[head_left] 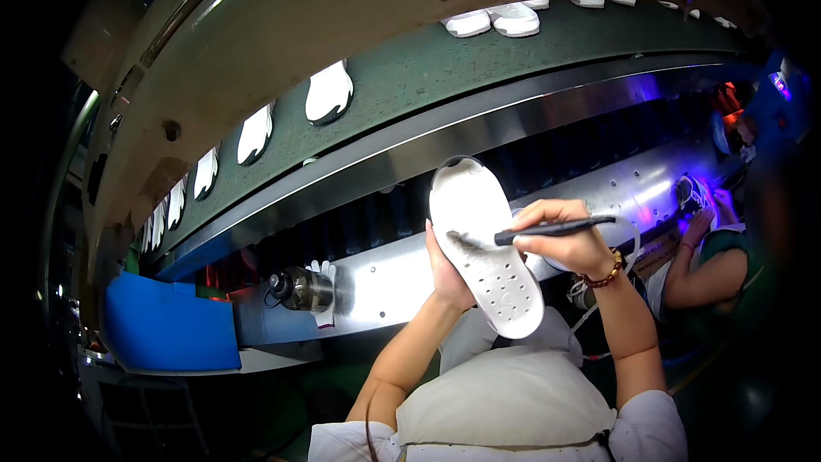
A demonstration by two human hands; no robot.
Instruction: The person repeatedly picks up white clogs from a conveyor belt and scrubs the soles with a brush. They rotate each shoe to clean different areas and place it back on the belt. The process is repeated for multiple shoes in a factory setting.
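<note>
A white shoe sole (475, 205), with a row of small holes near its lower end, is held up slantwise in front of me. My left hand (448, 267) grips its left edge, with the fingers mostly hidden behind it. Between the fingers and thumb of my right hand (564, 235) is a black-handled brush (547, 228). Its dark, blurred tip lies against the middle of the sole's face. A pale tube hangs near my right wrist, close to the handle's rear end.
Beyond a metal rail (385, 150), a green conveyor belt (393, 85) carries several white soles (329, 92). On the metal ledge stand a dark bottle (301, 288) and a white glove (325, 312). A blue box (171, 321) is at left; another person's hands (703, 224) hold a shoe at right.
</note>
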